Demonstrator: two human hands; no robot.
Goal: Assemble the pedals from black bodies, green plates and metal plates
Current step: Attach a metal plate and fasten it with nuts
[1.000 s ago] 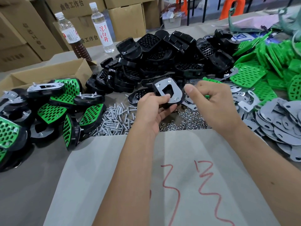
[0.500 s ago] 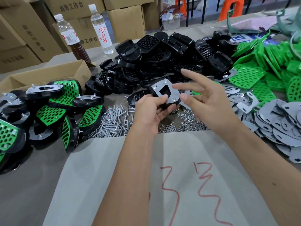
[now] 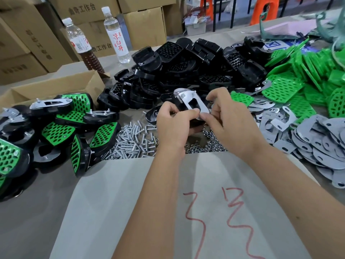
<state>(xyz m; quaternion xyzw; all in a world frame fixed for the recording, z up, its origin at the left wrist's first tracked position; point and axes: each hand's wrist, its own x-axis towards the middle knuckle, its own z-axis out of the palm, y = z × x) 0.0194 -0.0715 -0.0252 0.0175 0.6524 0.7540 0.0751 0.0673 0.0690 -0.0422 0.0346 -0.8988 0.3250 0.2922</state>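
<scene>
Head view: the left hand gripped the pedal above the nuts; the right hand pinched its metal plate, perhaps holding a nut, fingertips blurred

pedal: black body, metal plate on top, tilted, held up | black bodies: heaped behind

Both forearms reach forward, left hand and right hand raised together at centre, fingers curled, thumbs nearly touching, pinching a held part.
</scene>
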